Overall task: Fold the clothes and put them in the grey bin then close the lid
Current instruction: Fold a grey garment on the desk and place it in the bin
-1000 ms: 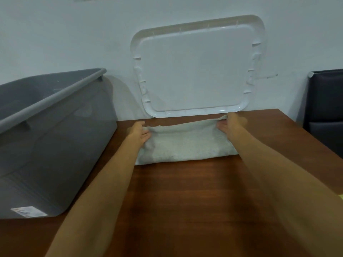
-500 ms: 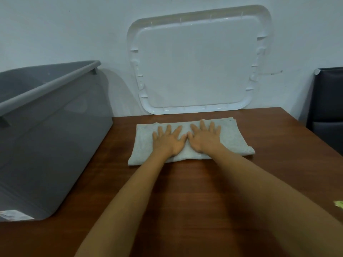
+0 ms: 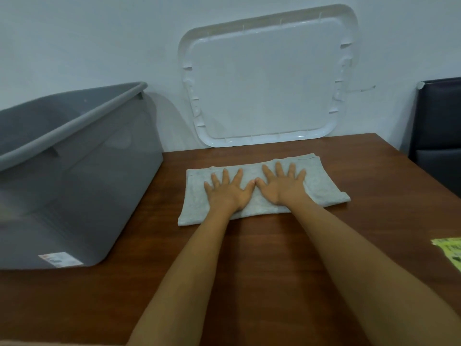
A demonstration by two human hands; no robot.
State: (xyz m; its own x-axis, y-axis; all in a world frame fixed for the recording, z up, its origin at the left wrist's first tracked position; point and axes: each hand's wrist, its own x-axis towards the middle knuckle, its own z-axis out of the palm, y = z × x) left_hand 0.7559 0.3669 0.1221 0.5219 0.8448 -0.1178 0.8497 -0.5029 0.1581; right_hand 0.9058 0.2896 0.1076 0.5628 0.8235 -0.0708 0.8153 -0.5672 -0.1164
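Partway through the job, a person stands at a brown wooden desk (image 3: 249, 265), seen from a head camera looking down along both bare forearms. One grey garment (image 3: 326, 191) lies on the desk, just in front of the wall and to the right of the grey bin (image 3: 82, 176). It is folded into a long, flat band running left to right, with edges fairly even and its right end slightly thicker.

The left hand (image 3: 228, 193) and right hand (image 3: 282, 189) rest on its middle, side by side with thumbs almost touching. Both palms are flat with fingers straight and spread, grasping nothing, and appear to be pressing the fold smooth.

The band probably needs at least one more fold (it looks rather long). It has not yet gone into the bin, which stands open at the left; what lies inside cannot be seen. The white lid (image 3: 264, 83) leans upright against the wall behind the garment, so closing comes last. A yellow-green paper (image 3: 450, 250) shows at the desk's right edge.
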